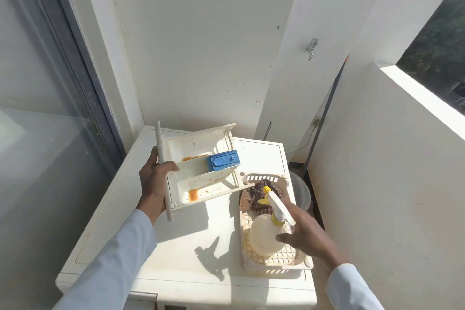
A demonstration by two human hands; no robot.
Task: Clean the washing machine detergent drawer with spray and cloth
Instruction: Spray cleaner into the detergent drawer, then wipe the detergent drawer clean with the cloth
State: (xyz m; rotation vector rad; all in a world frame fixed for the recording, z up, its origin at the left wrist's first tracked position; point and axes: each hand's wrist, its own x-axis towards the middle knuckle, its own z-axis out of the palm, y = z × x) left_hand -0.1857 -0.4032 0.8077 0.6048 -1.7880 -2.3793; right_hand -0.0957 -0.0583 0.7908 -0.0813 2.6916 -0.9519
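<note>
Left hand (153,181) grips the stained drawer (201,166) by its front panel, tilted above the washer top (181,246), while right hand (305,234) closes loosely on the spray bottle (266,234) in the right basket (276,263) beside the cloth (256,196); one-handed, the drawer could slip or drip residue.

left sleeve (118,257): pale blue-white cloth, long, loose, softly creased; reaches to the wrist.
left cuff: plain edge, no button or band to be seen, ends just short of the left hand (153,178).
right sleeve (352,287): the same pale cloth, long; brightly sunlit, with a few folds.
right cuff: plain rounded edge at the wrist, just behind the right hand (305,234).
hands: both bare; no gloves, rings, watch or bracelet show.
markings: none visible on either sleeve.
</note>
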